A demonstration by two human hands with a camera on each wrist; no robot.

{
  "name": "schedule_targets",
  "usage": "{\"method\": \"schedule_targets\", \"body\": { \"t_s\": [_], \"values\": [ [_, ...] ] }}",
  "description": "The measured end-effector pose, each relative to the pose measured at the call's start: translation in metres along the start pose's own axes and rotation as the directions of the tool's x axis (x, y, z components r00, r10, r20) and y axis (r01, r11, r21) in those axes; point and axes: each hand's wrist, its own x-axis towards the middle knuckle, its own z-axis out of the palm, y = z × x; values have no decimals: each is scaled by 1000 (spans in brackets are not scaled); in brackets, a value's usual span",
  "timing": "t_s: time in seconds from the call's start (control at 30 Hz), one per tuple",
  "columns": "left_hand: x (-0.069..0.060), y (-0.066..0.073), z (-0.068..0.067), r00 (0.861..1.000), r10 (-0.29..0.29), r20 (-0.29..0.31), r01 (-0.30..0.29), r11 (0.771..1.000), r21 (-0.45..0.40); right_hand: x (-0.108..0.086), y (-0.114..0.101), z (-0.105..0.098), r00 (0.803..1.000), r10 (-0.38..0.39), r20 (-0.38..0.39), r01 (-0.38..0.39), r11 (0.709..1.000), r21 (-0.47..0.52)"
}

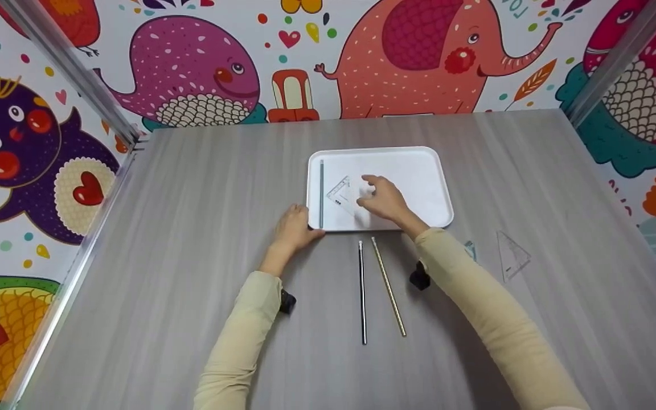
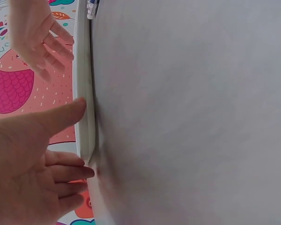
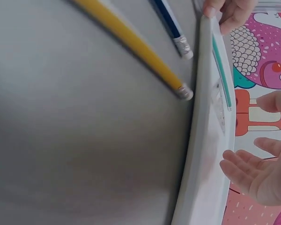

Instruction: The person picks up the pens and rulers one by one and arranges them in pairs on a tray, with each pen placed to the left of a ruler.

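My left hand (image 1: pixel 294 229) holds the near left corner of the white tray (image 1: pixel 427 188), its thumb along the front rim and its fingers at the left side. Over the tray's middle is my right hand (image 1: pixel 386 199), thumb and fingers spread apart, with nothing between them. A clear triangular ruler (image 1: pixel 340 193) lies in the tray just left of that hand. Along the tray's left side lies a teal pencil (image 1: pixel 322 191); the right wrist view shows this pencil (image 3: pixel 221 70) beyond the near rim.
In front of the tray lie a dark blue pencil (image 1: pixel 362 296) and a yellow pencil (image 1: pixel 389 290), eraser ends toward it. A second clear triangular ruler (image 1: pixel 513 257) lies to the right. A small bluish item (image 1: pixel 470 249) is partly hidden by the right sleeve. Printed panels border the table.
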Motion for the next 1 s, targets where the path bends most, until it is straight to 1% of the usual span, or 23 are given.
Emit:
{"method": "schedule_targets", "body": {
  "t_s": [0.1, 0.2, 0.4, 0.57, 0.67, 0.77, 1.0],
  "values": [
    [0, 1, -1, 1000, 5, -5, -5, 1000, 0, -6, 3, -1, 1000, -30, -4, 29, 997, -68],
    [-1, 1, -2, 1000, 4, -6, -4, 1000, 11, -12, 4, -1, 998, -61, 2, 61, 987, -146],
    [-2, 1, -2, 1000, -19, 24, 19, 999, 27, -28, 7, -2, 992, -109, 64, 122, 953, -276],
    [-1, 2, -2, 999, -26, 38, 26, 999, 19, -39, 12, -3, 982, -157, 101, 183, 919, -348],
    [-1, 1, -1, 999, -24, 38, 23, 1000, 19, -46, 14, -2, 977, -172, 122, 206, 905, -373],
    [-1, 1, -1, 999, -24, 35, 23, 1000, 11, -52, 16, 0, 975, -178, 135, 217, 898, -383],
    [-1, 1, -1, 999, -20, 29, 19, 1000, 7, -67, 12, 4, 975, -182, 126, 217, 898, -383]
  ]
}}
